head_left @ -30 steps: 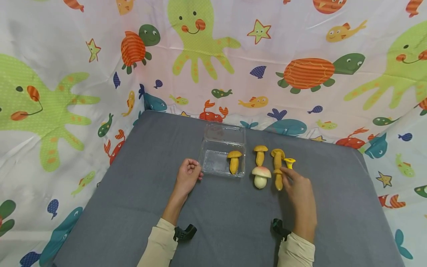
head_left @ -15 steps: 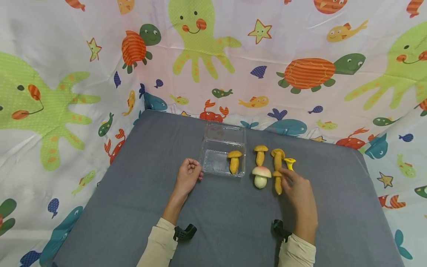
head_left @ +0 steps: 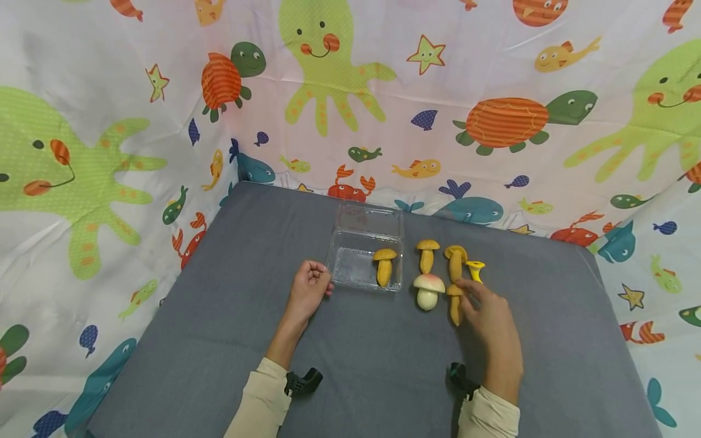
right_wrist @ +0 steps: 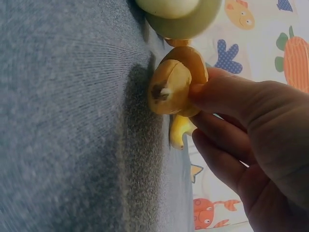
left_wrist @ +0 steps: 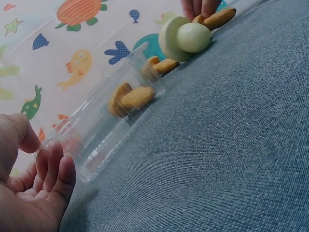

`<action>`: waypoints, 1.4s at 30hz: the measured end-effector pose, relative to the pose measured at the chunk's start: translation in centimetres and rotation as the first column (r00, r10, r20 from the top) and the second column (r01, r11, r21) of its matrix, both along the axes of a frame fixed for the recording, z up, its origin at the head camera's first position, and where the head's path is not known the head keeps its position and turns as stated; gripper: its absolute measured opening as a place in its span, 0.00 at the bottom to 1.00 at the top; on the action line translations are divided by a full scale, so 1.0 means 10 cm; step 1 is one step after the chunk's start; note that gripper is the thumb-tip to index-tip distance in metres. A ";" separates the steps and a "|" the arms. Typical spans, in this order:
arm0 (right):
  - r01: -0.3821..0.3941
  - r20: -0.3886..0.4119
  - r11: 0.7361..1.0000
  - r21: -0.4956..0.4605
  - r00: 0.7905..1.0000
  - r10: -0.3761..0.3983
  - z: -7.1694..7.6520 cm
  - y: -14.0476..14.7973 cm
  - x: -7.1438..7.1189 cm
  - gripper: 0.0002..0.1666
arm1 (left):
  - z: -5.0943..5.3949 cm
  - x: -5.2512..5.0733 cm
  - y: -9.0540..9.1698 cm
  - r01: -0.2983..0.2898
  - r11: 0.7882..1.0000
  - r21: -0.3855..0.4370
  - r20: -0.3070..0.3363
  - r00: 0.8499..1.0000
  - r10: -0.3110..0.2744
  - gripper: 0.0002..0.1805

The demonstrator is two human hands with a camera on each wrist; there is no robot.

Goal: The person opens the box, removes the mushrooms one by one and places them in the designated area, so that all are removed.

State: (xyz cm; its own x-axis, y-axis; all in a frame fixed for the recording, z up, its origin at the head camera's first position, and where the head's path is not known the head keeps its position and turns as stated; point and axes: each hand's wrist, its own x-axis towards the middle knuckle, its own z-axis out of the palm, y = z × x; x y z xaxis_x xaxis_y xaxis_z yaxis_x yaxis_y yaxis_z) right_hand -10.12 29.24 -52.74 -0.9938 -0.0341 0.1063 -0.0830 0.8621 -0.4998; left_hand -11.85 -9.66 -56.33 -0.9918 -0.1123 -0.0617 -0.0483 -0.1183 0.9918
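My right hand (head_left: 491,319) pinches a small brown toy mushroom (head_left: 455,305) by its cap between thumb and fingers, just above or on the cloth. In the right wrist view, the stem end of that mushroom (right_wrist: 170,89) faces the camera. Thumb and finger of my left hand (head_left: 310,289) pinch the near left corner of a clear plastic box (left_wrist: 99,145), whose lid (head_left: 369,220) lies open at the back. Inside the box, at its right side, is one brown mushroom (head_left: 385,267). A cream mushroom with a pinkish cap (head_left: 429,292) lies between the box and my right hand.
Behind the cream mushroom lies a brown mushroom (head_left: 427,255), with another brown mushroom (head_left: 456,263) to its right. A yellow trumpet-shaped mushroom (head_left: 475,270) is partly behind my right hand. Grey cloth (head_left: 372,365) covers the table, and a printed curtain (head_left: 372,121) hangs around it.
My right hand has drawn the pinched mushroom slightly toward me, away from the brown mushroom behind it. My left hand and the box have stayed in place.
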 end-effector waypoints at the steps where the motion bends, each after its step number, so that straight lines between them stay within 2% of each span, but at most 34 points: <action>1: -0.002 0.000 1.000 -0.002 1.000 0.002 0.00 0.00 0.00 0.20 | 0.00 0.00 0.00 0.001 1.000 -0.001 -0.001 1.000 -0.001 0.07; 17: -0.039 0.046 0.998 -0.041 0.998 0.041 0.03 0.01 0.03 0.21 | 0.00 -0.02 0.00 -0.006 1.000 -0.002 0.002 1.000 0.006 0.07; 26: -0.058 0.103 0.996 -0.073 0.993 0.066 0.11 0.02 0.06 0.24 | 0.00 -0.03 0.01 -0.011 1.000 -0.011 0.014 1.000 0.011 0.07; 36: -0.075 -0.011 0.996 -0.049 0.997 0.074 0.30 -0.02 0.10 0.22 | -0.01 -0.02 0.00 -0.005 1.000 -0.018 -0.002 1.000 0.005 0.06; 42: -0.053 -0.043 0.998 -0.030 0.998 0.051 0.45 -0.15 0.03 0.20 | -0.01 -0.02 0.01 -0.008 1.000 -0.024 0.001 1.000 0.008 0.06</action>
State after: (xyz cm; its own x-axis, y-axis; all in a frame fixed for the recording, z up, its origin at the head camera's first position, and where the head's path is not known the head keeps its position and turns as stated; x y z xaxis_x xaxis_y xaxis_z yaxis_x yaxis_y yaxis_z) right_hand -9.81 27.77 -48.21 -0.9853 -0.0817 0.1502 -0.1492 0.8402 -0.5214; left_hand -12.04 -9.60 -56.46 -0.9907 -0.1219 -0.0598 -0.0483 -0.0951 0.9943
